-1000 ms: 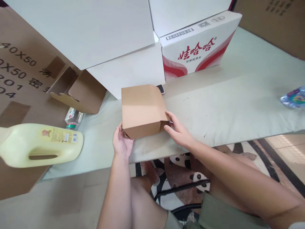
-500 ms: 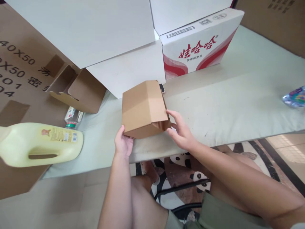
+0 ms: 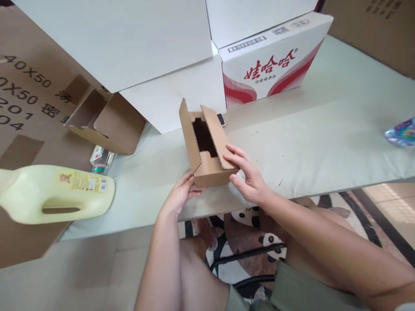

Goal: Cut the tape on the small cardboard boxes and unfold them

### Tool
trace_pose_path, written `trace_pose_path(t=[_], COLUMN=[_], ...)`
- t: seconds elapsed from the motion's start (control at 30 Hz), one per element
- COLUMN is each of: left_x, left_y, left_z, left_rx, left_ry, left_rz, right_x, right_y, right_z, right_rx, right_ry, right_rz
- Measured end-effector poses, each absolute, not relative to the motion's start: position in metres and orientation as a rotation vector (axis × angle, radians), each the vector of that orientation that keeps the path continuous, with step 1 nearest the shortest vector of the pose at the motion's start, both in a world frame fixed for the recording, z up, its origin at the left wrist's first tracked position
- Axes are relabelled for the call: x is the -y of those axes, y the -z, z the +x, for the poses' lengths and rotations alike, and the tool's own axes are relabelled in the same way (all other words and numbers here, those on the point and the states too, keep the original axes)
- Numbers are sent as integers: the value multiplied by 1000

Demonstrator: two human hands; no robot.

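Observation:
A small brown cardboard box (image 3: 212, 178) sits near the table's front edge. Its two long flaps stand up and apart, and between them short inner flaps leave a dark gap; the contents cannot be made out. My left hand (image 3: 182, 192) grips the box's near left corner, some fingers bent below the front edge. At the near right corner my right hand (image 3: 248, 177) has its fingers over the right flap and its thumb low against the box. Behind the box, a small dark object (image 3: 221, 119) shows only in part.
White cartons (image 3: 175, 103) and a red-and-white water carton (image 3: 266, 73) stand behind. On the left are a yellow jug (image 3: 94, 207), a clear bottle (image 3: 101, 159) and another open brown box (image 3: 121, 125). A shiny blue packet (image 3: 402, 131) lies far right on the cloth-covered table (image 3: 324, 129).
The cardboard box has turned so its flapped side faces up, where a plain side showed before. Its flaps now stand apart. My left hand has shifted right along with it.

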State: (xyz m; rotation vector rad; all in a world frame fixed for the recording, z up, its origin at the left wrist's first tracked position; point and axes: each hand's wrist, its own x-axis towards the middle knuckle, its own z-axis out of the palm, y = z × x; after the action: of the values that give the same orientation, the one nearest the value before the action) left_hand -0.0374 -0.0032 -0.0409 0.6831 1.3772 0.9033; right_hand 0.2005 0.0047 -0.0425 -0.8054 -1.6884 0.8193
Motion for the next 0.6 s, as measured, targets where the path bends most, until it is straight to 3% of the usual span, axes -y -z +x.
trace_pose_path(t=[0.1,0.3,0.43,0.6], left_x=[6,12,14,19], left_y=[41,33,30,20], left_z=[-30,-22,-14,-3], left_rx=[-1472,-1445,-1391,-1538], left_ry=[-892,-1640,-1573,-1481], left_rz=[828,1248,1667,1770], right_x=[-3,-6,-6,-4], right_y=[38,45,46,41], right_z=[201,189,180,181], right_rx=[1733,1743,1731,1748], right_ry=[-797,-782,-765,-810], right_rz=[-784,-724,-678,-708])
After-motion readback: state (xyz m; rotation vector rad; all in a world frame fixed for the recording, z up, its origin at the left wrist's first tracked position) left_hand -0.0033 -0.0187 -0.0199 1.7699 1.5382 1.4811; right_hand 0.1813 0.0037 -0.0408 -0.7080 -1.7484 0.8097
